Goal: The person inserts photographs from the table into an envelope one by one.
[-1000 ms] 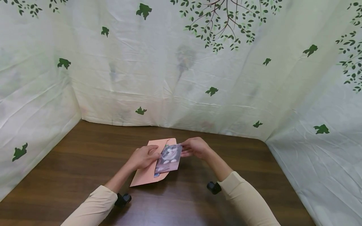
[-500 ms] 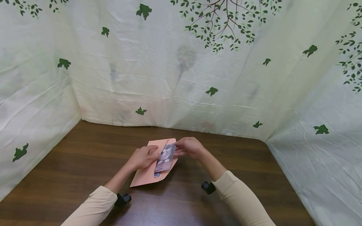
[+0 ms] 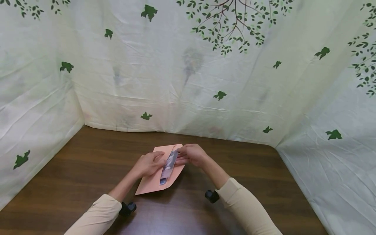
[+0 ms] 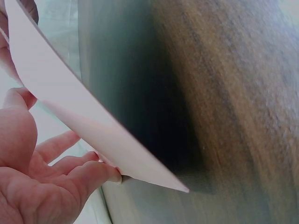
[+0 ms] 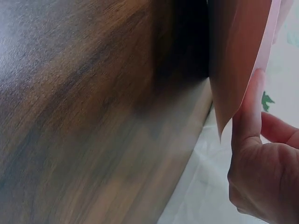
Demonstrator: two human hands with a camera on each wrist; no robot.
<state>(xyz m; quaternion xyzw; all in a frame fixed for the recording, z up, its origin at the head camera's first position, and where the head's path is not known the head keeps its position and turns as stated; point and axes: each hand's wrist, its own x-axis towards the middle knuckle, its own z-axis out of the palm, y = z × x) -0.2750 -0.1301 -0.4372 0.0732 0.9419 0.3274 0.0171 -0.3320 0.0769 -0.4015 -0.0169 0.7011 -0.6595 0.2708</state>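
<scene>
A pink envelope [image 3: 155,176] is held above the middle of the dark wooden worktop [image 3: 73,169], nearer its far edge than its near one, and is tilted with its open end toward the far edge. The envelope is gripped along its left side by the left hand [image 3: 148,164], whose fingers are curled round the paper; in the left wrist view the pale underside of the envelope [image 4: 79,121] is seen resting on those fingertips [image 4: 100,170], lifted clear of the worktop [image 4: 224,93]. A photo [image 3: 168,166] is pinched at its far end by the right hand [image 3: 191,155] and is seen partly inside the envelope's mouth, only a narrow strip of it being visible. In the right wrist view a corner of the envelope [image 5: 238,56] is touched by a straight finger of the right hand [image 5: 264,168], with the worktop [image 5: 84,116] shown beneath. The worktop is enclosed on three sides by a pale cloth backdrop [image 3: 188,71] printed with green leaves and branches.
</scene>
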